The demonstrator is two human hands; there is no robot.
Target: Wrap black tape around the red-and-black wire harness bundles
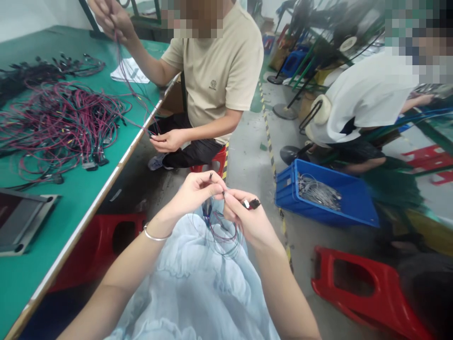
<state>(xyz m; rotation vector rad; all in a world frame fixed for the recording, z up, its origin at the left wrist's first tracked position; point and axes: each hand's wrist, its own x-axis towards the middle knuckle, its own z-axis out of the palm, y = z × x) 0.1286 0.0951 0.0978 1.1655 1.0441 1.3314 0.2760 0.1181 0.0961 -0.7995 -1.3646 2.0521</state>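
Above my lap, my left hand [198,191] and my right hand [246,215] meet with thumbs and fingertips pinched close together. Both grip a wire harness [226,234], whose thin dark and reddish wires loop down over my light blue clothing. A black connector [254,204] with a white piece beside it sticks out of my right hand. Between the fingertips sits a small dark part of the harness, too small to make out. A short black tip [211,175] shows above my left fingers.
On the green table [122,137] at left lies a tangled pile of red and black wire harnesses [67,123]. A co-worker [215,80] opposite holds similar wires. A blue crate [300,200] with grey cables and a red stool [375,283] stand at right. Another person [368,94] sits beyond.
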